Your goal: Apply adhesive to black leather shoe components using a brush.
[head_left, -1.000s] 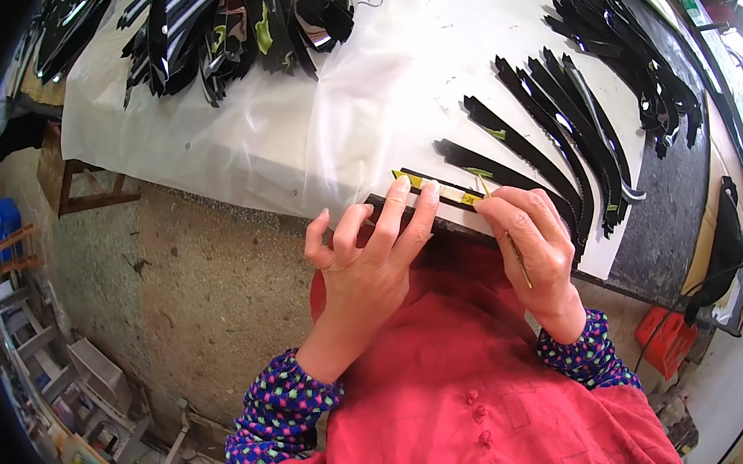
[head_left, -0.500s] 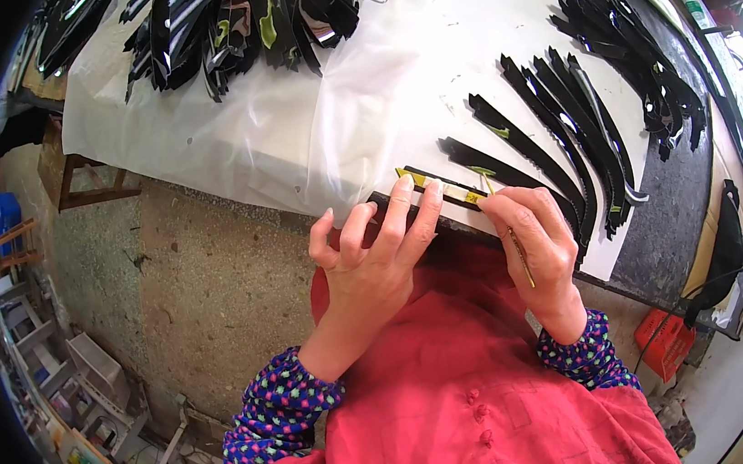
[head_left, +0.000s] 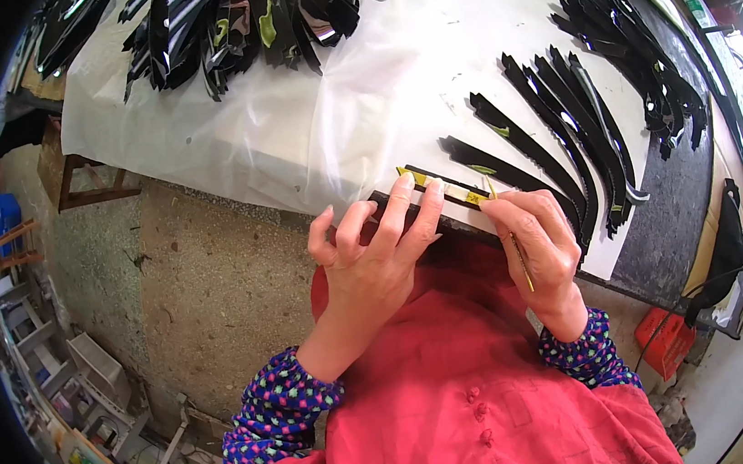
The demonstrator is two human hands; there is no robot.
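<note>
At the near edge of the table lies a narrow black strip (head_left: 449, 188) with a yellow piece (head_left: 473, 198) on it. My left hand (head_left: 373, 245) rests with two fingertips pressed onto this strip, its fingers spread apart. My right hand (head_left: 532, 236) is closed in a pinch around a thin yellowish stick-like tool (head_left: 523, 262), at the strip's right end. One end of the tool pokes up past the fingertips, the other hangs below the hand. Part of the strip is hidden under my left fingers. Just beyond is a small olive-green curl (head_left: 483, 170).
Several curved black strips (head_left: 552, 124) fan out on the white sheet (head_left: 390, 74) to the right. A black pile (head_left: 631, 56) lies farther right, and a larger heap (head_left: 229, 28) at the far left. A red container (head_left: 666, 340) stands below the table's right side.
My right hand and the thin tool have shifted very slightly. My left hand stays on the strip.
</note>
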